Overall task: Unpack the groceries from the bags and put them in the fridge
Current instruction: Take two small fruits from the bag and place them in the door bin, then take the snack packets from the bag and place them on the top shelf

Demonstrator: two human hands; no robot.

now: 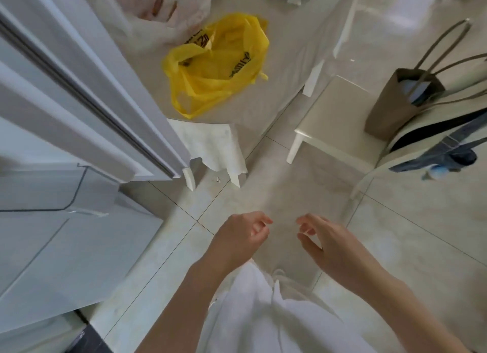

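Low in the frame, the left hand (238, 235) and right hand (325, 243) hang loosely curled, holding nothing, while the crumpled yellow plastic bag (218, 63) lies on the grey-clothed table (284, 63) at upper centre beside the white fridge door (87, 76).

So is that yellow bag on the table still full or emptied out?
It looks emptied: the yellow bag lies collapsed and crumpled flat on the table, mouth open, with no bulge of goods showing inside.

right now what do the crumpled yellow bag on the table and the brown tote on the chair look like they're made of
The crumpled yellow bag looks like thin glossy plastic film: it is translucent, creased and slumped flat. The brown tote seems a stiffer matte material, perhaps coated fabric or paper, since it stands upright with straight sides; which one cannot be told.
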